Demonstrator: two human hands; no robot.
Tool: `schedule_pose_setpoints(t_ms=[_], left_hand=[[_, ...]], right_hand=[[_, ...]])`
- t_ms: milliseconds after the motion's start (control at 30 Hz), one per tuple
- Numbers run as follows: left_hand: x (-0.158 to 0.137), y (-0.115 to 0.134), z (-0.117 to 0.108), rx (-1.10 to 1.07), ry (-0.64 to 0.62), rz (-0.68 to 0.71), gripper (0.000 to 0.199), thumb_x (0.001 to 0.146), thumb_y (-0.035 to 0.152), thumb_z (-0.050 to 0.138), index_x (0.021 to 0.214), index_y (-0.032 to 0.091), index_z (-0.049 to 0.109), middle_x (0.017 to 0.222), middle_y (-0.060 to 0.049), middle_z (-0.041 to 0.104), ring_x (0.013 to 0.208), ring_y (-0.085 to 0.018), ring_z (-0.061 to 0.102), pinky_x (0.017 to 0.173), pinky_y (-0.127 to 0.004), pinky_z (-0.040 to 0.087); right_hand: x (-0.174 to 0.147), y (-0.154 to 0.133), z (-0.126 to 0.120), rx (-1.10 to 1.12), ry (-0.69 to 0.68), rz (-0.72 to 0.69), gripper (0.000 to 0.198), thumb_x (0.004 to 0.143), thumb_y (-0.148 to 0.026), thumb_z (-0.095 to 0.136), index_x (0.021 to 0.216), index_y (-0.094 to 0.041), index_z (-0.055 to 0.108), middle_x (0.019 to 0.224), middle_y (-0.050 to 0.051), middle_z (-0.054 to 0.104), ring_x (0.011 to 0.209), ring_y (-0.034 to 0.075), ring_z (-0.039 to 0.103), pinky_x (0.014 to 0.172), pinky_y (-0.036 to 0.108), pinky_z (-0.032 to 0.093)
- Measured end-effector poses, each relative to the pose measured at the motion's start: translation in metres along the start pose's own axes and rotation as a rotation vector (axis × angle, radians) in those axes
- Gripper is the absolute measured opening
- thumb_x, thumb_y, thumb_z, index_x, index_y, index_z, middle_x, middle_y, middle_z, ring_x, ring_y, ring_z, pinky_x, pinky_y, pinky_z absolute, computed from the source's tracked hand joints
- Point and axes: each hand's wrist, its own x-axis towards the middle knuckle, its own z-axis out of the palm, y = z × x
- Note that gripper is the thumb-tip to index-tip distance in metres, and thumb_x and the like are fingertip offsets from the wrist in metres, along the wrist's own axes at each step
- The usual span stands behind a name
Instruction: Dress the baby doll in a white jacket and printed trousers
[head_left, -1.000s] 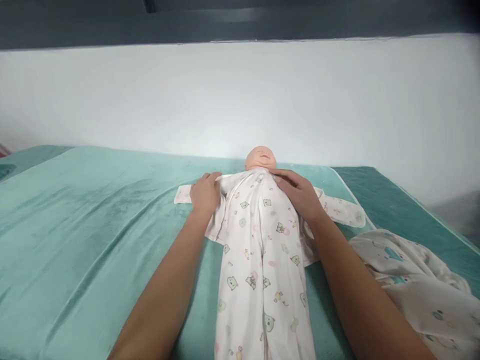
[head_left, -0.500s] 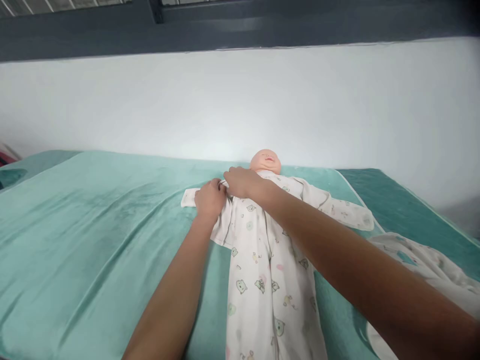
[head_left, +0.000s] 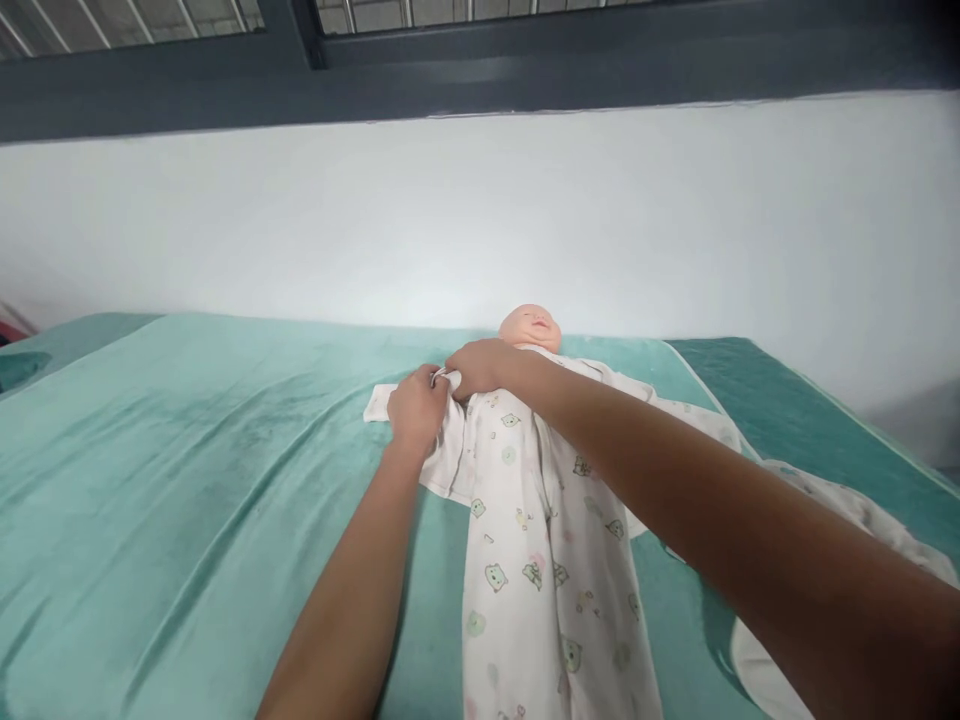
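A baby doll (head_left: 529,328) lies on its back with its head toward the wall. A white baby romper (head_left: 517,560) with small bear prints covers its front, the long legs stretching toward me. At the sleeve on the left, my left hand (head_left: 418,405) is closed on the white cloth. My right hand (head_left: 480,368) reaches across the doll's chest and pinches a fold of the same sleeve beside the left one. The sleeve's cuff end sticks out flat past my left hand. My right forearm hides part of the chest and the other sleeve.
A green sheet (head_left: 225,480) with creases covers the bed. More white printed cloth (head_left: 855,505) lies at the right, partly behind my right forearm. The white wall (head_left: 375,220) rises at the back below a dark window frame (head_left: 480,70).
The view has tilted up slightly. Both hands stay at the sleeve, with the folded cloth between them now showing more. The romper's legs have shifted a little to the right.
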Motion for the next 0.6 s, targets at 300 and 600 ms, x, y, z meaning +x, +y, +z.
schedule_pose_setpoints(t_ms=[300, 600], left_hand=[[-0.004, -0.012, -0.011, -0.245, 0.046, -0.063, 0.03, 0.086, 0.028, 0.045, 0.106, 0.028, 0.067, 0.098, -0.002, 0.074, 0.093, -0.021, 0.066, 0.074, -0.029, 0.045], [-0.005, -0.016, -0.011, -0.047, -0.091, -0.095, 0.035, 0.087, 0.019, 0.042, 0.113, 0.028, 0.064, 0.108, -0.008, 0.072, 0.098, -0.028, 0.066, 0.07, -0.033, 0.044]], right_hand=[[-0.036, 0.022, -0.012, 0.081, 0.083, 0.017, 0.032, 0.083, -0.041, 0.059, 0.114, -0.036, 0.065, 0.112, 0.001, 0.069, 0.093, 0.023, 0.065, 0.068, 0.031, 0.042], [-0.053, 0.041, -0.016, 0.071, 0.17, 0.106, 0.033, 0.085, -0.041, 0.057, 0.117, -0.035, 0.064, 0.112, 0.002, 0.069, 0.092, 0.024, 0.064, 0.07, 0.032, 0.041]])
